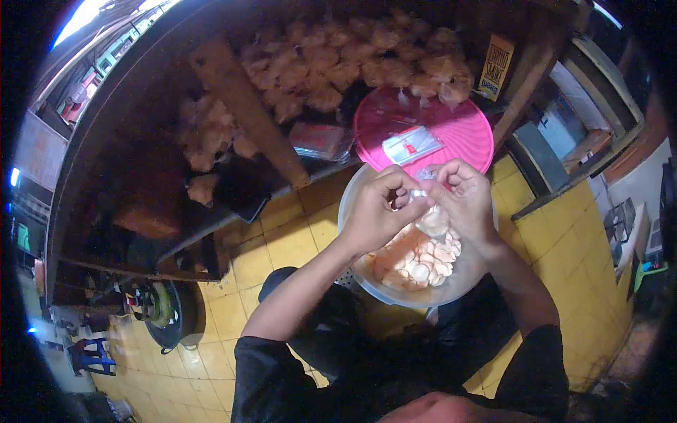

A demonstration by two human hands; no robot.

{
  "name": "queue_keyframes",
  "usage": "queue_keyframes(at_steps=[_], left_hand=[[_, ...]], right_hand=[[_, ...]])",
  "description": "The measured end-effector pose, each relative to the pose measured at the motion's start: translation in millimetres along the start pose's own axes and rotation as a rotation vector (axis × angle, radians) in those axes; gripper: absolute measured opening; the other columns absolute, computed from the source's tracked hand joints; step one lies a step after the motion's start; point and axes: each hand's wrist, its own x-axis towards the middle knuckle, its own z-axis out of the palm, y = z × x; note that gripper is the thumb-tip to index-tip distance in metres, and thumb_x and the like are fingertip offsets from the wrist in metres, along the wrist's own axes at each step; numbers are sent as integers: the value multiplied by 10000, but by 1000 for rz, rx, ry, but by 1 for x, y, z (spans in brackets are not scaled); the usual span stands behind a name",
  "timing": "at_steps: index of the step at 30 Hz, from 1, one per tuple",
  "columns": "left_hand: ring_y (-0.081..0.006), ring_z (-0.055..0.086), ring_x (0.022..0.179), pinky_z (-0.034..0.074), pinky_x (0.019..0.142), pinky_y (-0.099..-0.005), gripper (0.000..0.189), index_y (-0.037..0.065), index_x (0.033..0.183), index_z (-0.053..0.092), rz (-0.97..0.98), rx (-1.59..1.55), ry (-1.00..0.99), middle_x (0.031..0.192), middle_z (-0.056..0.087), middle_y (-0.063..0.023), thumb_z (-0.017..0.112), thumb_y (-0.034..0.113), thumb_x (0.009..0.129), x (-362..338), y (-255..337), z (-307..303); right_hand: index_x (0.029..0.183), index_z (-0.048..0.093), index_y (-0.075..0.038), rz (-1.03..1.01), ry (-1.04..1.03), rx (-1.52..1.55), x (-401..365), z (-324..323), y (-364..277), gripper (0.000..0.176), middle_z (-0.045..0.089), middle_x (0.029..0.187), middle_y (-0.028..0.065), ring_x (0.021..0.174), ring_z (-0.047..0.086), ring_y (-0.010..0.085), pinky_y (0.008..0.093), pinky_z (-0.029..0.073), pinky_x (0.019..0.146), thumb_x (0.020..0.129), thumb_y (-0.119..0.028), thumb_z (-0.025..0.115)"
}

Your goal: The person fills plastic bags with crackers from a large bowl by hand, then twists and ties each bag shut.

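Both my hands meet above a large white tub (451, 285). My left hand (384, 211) pinches the gathered top of a small clear plastic bag (432, 220), which has pale pieces inside. On the other side of that top, my right hand (462, 201) has its fingers closed on the plastic too. The bag hangs just over many round, pale orange chips (416, 264) in the tub. Behind my hands a pink lid (465, 134) carries a stack of flat clear bags (412, 144).
Many filled bags (317, 63) lie on the dark wooden shelf ahead. A packet stack (317, 139) and a dark phone-like object (241, 194) are near its edge. A yellow box (496, 67) stands at right. A black pan (185, 317) rests on the yellow-tiled floor at left.
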Motion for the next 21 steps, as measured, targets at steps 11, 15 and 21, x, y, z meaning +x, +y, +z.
queue_keyframes(at_steps=[11, 15, 21], left_hand=[[-74, 482, 798, 410, 721, -234, 147, 5, 931, 666, -45, -163, 174, 842, 520, 17, 743, 48, 814, 2, -2, 7], [-96, 524, 839, 421, 738, -247, 106, -19, 937, 670, 13, -20, 71, 855, 575, -17, 639, 40, 854, 2, -8, 3], [-101, 530, 660, 422, 581, -256, 132, 15, 895, 642, 131, 225, 6, 826, 572, -40, 659, 59, 772, 4, -2, 6]], right_hand=[[1140, 656, 67, 6, -163, -296, 1, -4, -8, 249, 692, 1063, 139, 943, 654, 150, 268, 523, 849, 920, -49, 637], [1141, 668, 40, 268, -282, -212, 4, -18, -11, 260, 712, 1001, 132, 919, 654, 136, 279, 531, 830, 900, -56, 652], [884, 672, 34, 371, -322, -254, 4, -26, -15, 78, 682, 808, 54, 811, 650, 97, 257, 524, 731, 861, -35, 643]])
